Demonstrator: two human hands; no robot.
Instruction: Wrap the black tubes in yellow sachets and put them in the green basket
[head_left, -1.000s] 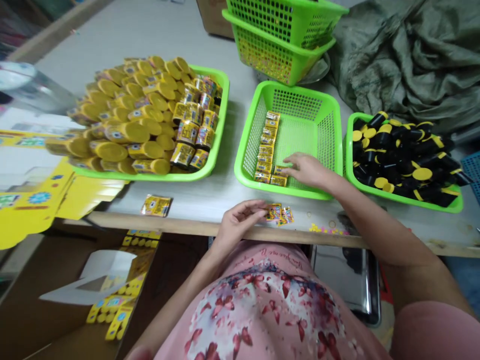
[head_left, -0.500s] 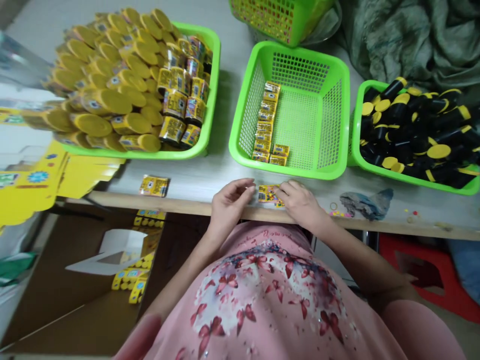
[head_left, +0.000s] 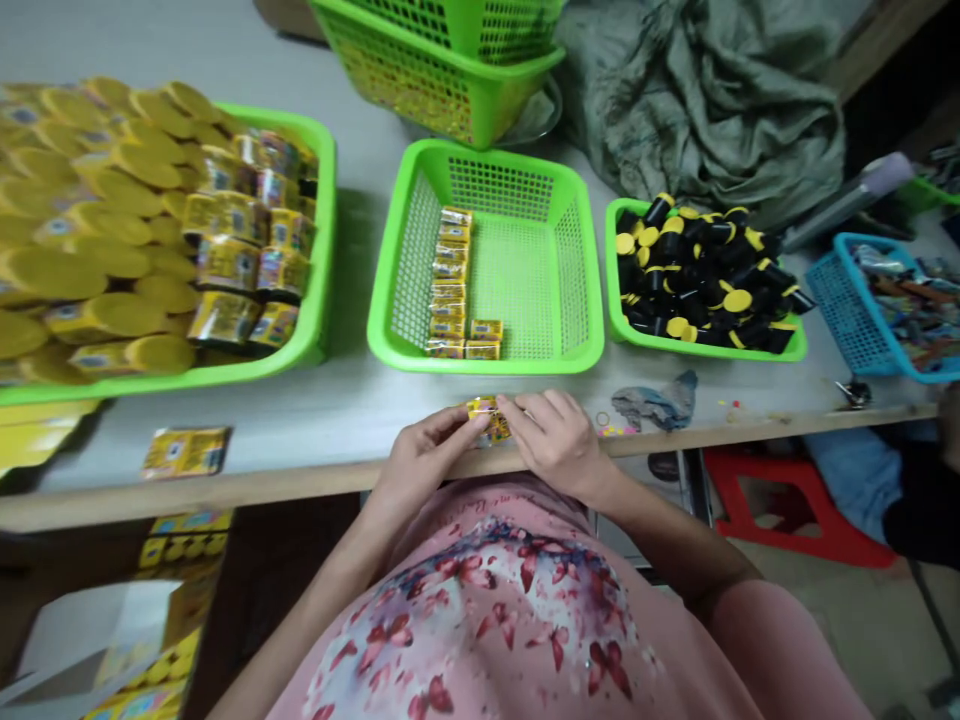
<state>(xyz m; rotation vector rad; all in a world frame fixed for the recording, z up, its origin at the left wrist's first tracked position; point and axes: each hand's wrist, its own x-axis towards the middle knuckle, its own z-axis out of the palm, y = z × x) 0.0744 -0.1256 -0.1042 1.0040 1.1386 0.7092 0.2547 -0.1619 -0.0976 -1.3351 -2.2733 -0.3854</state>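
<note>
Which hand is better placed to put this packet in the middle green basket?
Probably the left hand: it pinches the yellow packet, and sits nearer the basket's packet row than the right hand.

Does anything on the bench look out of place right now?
One yellow foil packet lies loose on the table, outside every basket, while the other packets nearby sit in a tidy column inside the green basket, so it looks stray.

A small packing workshop, by the look of it: a long work table (head_left: 337, 415) is laid out with green plastic trays (head_left: 319, 260) of yellow containers (head_left: 105, 220) and black containers (head_left: 697, 285), stacked green baskets (head_left: 442, 70), and rows of foil sachets (head_left: 450, 280) — printed yellow cartons (head_left: 184, 540) wait below, beside a red plastic stool (head_left: 780, 510).
</note>
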